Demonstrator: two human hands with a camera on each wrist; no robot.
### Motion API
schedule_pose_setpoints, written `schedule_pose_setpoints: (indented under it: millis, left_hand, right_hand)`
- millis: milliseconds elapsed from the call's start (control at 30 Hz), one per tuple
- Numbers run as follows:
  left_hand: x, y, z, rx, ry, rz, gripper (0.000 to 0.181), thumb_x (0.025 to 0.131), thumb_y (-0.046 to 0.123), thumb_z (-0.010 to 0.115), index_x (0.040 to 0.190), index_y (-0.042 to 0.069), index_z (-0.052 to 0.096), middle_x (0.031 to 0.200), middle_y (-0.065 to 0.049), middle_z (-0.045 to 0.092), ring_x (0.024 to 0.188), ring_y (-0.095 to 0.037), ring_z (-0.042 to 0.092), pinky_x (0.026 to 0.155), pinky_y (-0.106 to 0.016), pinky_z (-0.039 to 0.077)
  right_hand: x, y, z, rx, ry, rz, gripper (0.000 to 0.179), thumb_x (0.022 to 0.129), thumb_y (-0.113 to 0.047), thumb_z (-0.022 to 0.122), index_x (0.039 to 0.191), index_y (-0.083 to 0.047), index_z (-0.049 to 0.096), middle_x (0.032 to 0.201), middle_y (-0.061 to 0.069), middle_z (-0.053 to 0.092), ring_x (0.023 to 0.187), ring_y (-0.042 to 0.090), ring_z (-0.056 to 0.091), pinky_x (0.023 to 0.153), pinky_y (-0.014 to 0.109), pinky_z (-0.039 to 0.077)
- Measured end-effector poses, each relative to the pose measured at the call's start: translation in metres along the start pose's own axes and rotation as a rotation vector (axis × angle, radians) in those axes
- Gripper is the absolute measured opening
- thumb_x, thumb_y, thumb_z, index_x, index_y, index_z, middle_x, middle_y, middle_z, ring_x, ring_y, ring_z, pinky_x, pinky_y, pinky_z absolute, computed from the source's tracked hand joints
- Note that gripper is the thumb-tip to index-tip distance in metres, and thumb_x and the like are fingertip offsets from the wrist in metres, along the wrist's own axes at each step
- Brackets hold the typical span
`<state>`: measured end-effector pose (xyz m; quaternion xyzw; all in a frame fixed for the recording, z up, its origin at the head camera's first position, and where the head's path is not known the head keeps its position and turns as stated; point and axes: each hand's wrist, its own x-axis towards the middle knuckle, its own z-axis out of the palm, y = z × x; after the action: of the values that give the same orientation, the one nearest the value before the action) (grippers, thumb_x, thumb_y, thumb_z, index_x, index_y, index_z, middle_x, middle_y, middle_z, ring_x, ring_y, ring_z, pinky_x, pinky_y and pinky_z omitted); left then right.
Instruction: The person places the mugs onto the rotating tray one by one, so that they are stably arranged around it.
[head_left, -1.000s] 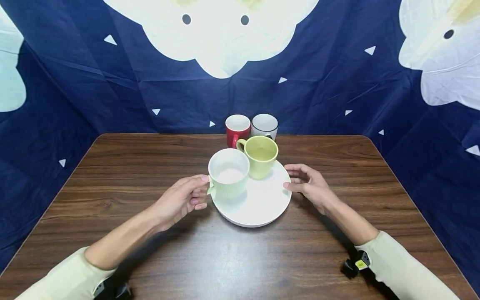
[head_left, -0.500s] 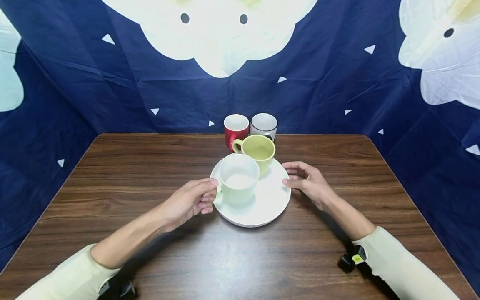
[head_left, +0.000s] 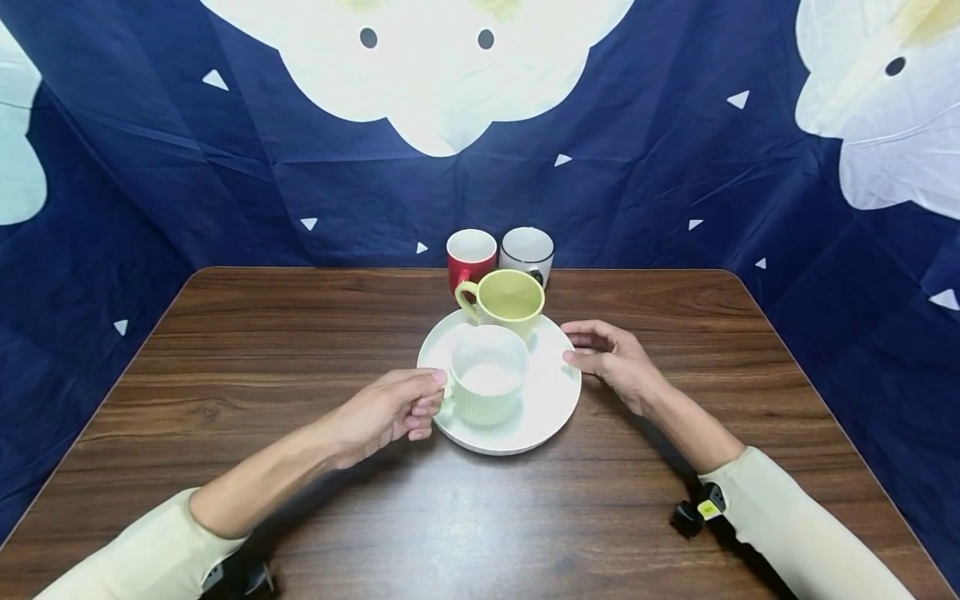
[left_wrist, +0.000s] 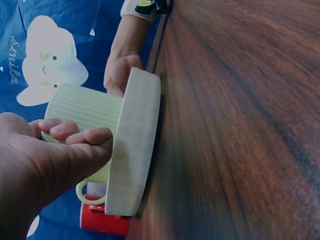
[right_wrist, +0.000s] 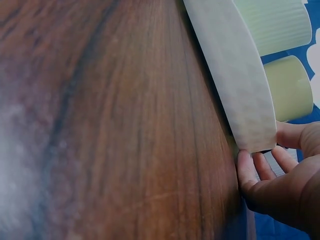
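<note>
A pale green ribbed mug stands over the front left part of a round white plate. My left hand pinches its handle from the left; in the left wrist view the fingers overlap the mug's side. Behind it on the plate is a yellow-green mug, handle to the left. My right hand grips the plate's right edge. The right wrist view has the thumb at the top rim and fingertips low on the plate's wall.
Close behind the plate stand a red mug with a white inside and a white mug with a dark rim and dark handle. The brown wooden table meets a dark blue patterned cloth at the back and sides.
My left hand has brought the pale green mug rightward and nearer to me over the plate. The yellow-green mug has shifted slightly left and back. My right hand has shifted slightly back with the plate's edge.
</note>
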<state>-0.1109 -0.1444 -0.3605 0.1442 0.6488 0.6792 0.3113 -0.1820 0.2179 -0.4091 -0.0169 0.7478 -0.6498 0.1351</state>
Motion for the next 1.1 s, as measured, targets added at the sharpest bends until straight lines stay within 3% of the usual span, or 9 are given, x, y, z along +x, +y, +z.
schedule_pose_setpoints:
  millis: [500, 1100]
  left_hand:
    - [0.0043, -0.0052, 0.0016, 0.057, -0.114, -0.034, 0.037, 0.121, 0.026, 0.041, 0.089, 0.009, 0.045, 0.084, -0.001, 0.043, 0.073, -0.014, 0.042, 0.067, -0.023, 0.041]
    - [0.0075, -0.0034, 0.0057, 0.082, -0.12, -0.133, 0.035, 0.121, 0.028, 0.047, 0.091, 0.011, 0.05, 0.088, 0.0, 0.048, 0.073, -0.013, 0.042, 0.066, -0.023, 0.039]
  right_hand:
    - [0.0003, 0.0017, 0.0001, 0.016, 0.002, -0.018, 0.057, 0.101, 0.002, 0.077, 0.155, 0.006, 0.058, 0.127, 0.003, 0.074, 0.11, 0.005, 0.072, 0.089, 0.021, 0.063]
    - [0.0003, 0.0019, 0.0001, 0.02, 0.002, -0.016, 0.058, 0.101, 0.001, 0.078, 0.155, 0.006, 0.057, 0.128, 0.004, 0.074, 0.109, 0.006, 0.074, 0.089, 0.021, 0.063]
